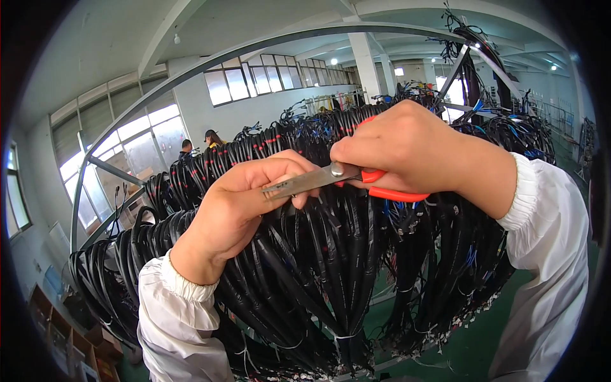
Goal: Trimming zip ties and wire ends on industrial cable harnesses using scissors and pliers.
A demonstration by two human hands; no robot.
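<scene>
My right hand (pixel 404 143) is closed round the red handles of a pair of scissors (pixel 312 181). Their metal blades look nearly together and point left, lying across the fingers of my left hand (pixel 245 191). That hand is curled, thumb and fingers pinched close to the blades; whatever it grips is hidden behind them. Just behind and below both hands hang thick bundles of black cables (pixel 305 274), draped over a rack. White ties hold several bundles together low down.
A grey metal frame (pixel 254 46) arches over the cables. Behind it runs another row of black cables (pixel 267 141) with red bands. Two people (pixel 213 138) are at the far left, near windows. More cables (pixel 471 70) hang at the upper right. Wooden shelving (pixel 60 331) stands lower left.
</scene>
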